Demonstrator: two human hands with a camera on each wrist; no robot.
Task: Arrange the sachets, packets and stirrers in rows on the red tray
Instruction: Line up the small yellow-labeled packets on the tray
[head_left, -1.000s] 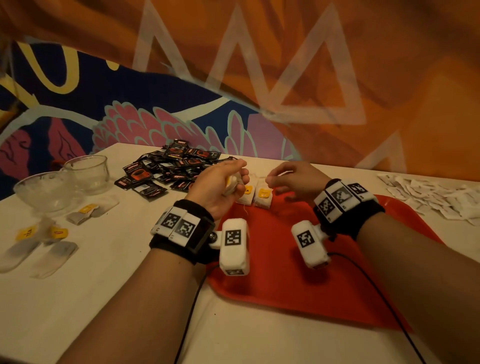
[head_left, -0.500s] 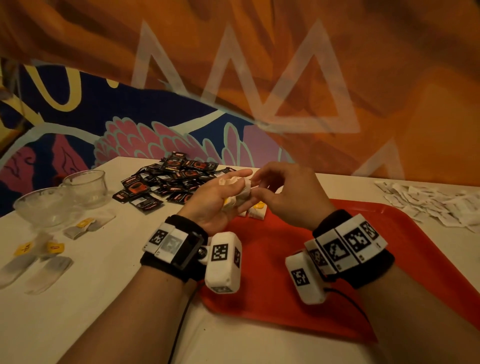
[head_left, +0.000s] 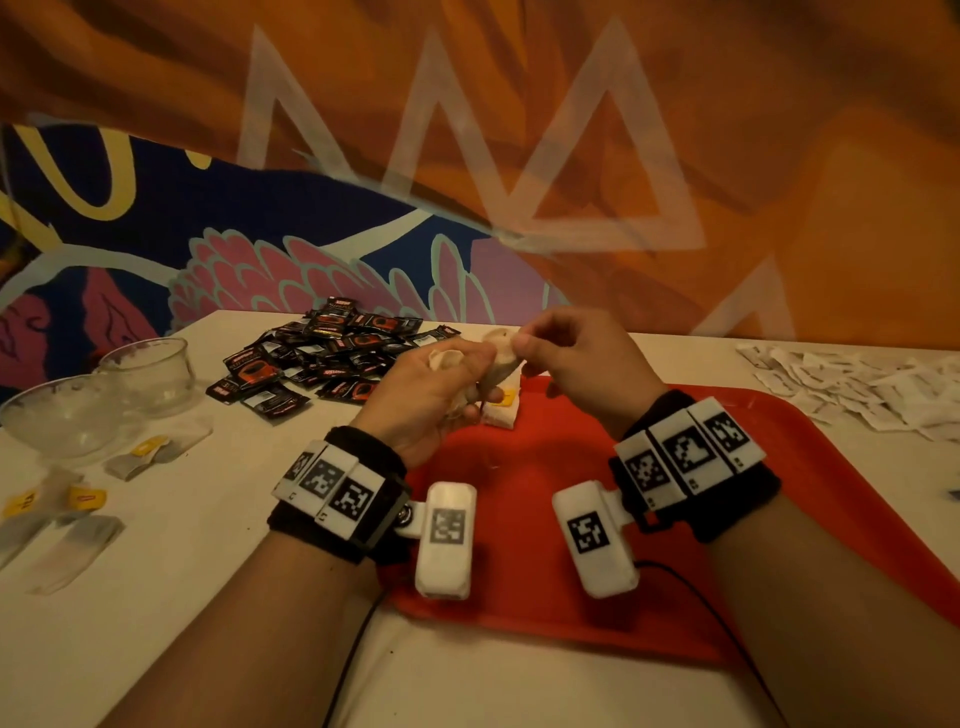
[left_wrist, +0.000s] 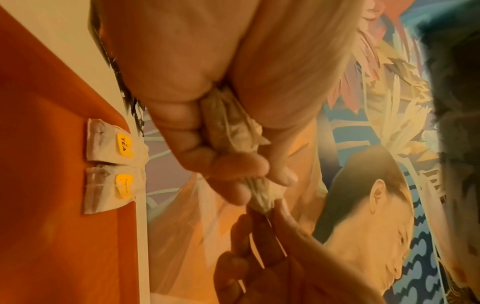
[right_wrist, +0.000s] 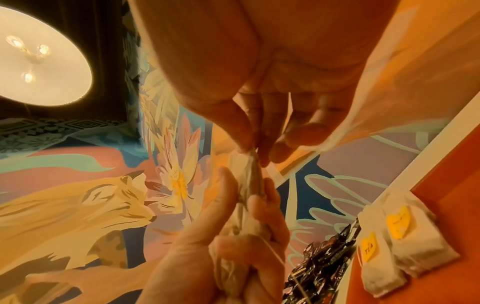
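Above the far left corner of the red tray (head_left: 597, 597), the left hand (head_left: 426, 395) clutches a bunch of tea bags (left_wrist: 233, 127) while the right hand (head_left: 576, 358) pinches one bag's end. They look light, soft and tearable, with tangling strings; best taken by the edge.

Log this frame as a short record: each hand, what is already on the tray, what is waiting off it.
left hand: grips bunched tea bags
right hand: pinches the end of one tea bag
red tray: two tea bags side by side at the far left corner
off tray: dark sachets pile, white packets pile, two glass bowls
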